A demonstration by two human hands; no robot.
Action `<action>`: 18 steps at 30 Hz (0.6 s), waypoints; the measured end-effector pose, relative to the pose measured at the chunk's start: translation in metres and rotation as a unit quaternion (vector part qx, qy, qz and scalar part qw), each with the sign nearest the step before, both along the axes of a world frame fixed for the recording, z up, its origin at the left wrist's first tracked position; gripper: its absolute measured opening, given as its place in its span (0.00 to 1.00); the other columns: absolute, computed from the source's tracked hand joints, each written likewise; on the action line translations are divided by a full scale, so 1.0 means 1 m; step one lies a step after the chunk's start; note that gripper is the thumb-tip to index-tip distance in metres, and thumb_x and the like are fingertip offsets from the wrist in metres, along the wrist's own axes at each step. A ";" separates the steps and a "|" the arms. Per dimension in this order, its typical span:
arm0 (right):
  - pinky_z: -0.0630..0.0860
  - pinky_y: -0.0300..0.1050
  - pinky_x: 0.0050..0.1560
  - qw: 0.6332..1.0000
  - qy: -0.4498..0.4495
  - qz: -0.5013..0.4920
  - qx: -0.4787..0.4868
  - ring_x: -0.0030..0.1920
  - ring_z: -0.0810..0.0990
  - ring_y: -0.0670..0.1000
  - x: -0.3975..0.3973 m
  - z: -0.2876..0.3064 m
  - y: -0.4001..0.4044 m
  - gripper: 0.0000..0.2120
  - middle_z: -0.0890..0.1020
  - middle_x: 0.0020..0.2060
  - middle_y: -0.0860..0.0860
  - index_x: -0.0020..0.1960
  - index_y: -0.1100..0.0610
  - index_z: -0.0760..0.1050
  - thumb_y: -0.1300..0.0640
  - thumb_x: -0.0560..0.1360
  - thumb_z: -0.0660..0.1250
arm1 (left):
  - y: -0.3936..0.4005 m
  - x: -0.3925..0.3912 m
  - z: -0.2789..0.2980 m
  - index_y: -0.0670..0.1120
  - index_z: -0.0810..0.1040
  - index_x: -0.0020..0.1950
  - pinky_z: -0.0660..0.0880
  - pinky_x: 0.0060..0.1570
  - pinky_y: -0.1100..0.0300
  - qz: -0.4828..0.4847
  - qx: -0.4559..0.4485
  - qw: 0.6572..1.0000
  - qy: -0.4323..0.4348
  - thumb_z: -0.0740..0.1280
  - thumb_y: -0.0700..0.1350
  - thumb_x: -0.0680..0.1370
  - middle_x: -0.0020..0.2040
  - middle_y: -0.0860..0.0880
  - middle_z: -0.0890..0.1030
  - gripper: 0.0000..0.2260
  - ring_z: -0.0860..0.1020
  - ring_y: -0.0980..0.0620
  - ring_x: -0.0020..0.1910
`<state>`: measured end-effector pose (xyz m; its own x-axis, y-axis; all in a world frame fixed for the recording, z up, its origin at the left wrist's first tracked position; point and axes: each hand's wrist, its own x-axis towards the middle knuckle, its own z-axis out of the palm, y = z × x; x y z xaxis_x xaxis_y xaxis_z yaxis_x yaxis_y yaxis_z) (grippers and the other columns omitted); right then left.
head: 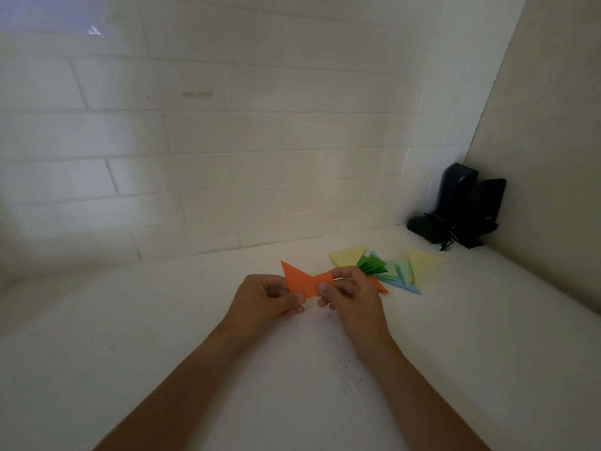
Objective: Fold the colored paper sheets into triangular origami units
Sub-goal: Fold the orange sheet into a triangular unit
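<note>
- Head view: both hands hold a half-folded orange paper (304,281) just above the white surface (195,320), near the middle
- Left hand (265,296) pinches the paper's near left edge, fingers curled
- Right hand (349,296) pinches its right end between thumb and fingers
- Folded triangles (396,270), yellow, green, blue and orange, lie in a fanned pile just right of and beyond the right hand
- Black device (458,206) stands in the far right corner, against the tiled wall (227,141)

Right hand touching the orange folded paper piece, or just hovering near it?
Touching. Head view shows the right hand pinching the orange folded paper piece at its right end, thumb and fingers overlapping the paper; the left hand grips the other side.
</note>
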<state>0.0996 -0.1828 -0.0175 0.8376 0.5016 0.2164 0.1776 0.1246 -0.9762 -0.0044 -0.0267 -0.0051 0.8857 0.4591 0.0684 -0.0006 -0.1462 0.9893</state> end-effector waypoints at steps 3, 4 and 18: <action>0.77 0.36 0.41 1.000 0.004 -0.001 0.002 0.39 0.85 0.50 0.000 0.001 0.000 0.09 0.87 0.40 0.54 0.55 0.58 0.75 0.62 0.78 0.73 | -0.001 0.000 0.002 0.40 0.87 0.49 0.80 0.43 0.64 -0.001 -0.007 1.000 -0.003 0.77 0.37 0.75 0.40 0.41 0.87 0.04 0.86 0.50 0.39; 0.77 0.36 0.41 1.000 0.009 0.007 0.002 0.39 0.85 0.50 0.000 0.002 0.000 0.10 0.87 0.40 0.54 0.57 0.58 0.75 0.62 0.78 0.73 | -0.002 -0.001 0.003 0.40 0.87 0.49 0.79 0.43 0.65 -0.002 -0.013 1.000 -0.008 0.77 0.37 0.75 0.41 0.41 0.87 0.04 0.86 0.50 0.40; 0.81 0.49 0.53 0.995 -0.020 0.083 -0.044 0.46 0.85 0.54 -0.001 0.002 -0.003 0.18 0.87 0.45 0.54 0.64 0.53 0.72 0.62 0.78 0.73 | -0.002 -0.004 0.002 0.43 0.87 0.56 0.80 0.51 0.62 -0.058 0.021 0.997 -0.036 0.74 0.38 0.78 0.47 0.44 0.88 0.07 0.86 0.49 0.46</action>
<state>0.0984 -0.1856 -0.0158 0.7340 0.6502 0.1961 0.2001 0.0690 -0.9774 -0.0089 -0.0283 -0.0029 0.9249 0.3494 0.1500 -0.0898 -0.1826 0.9791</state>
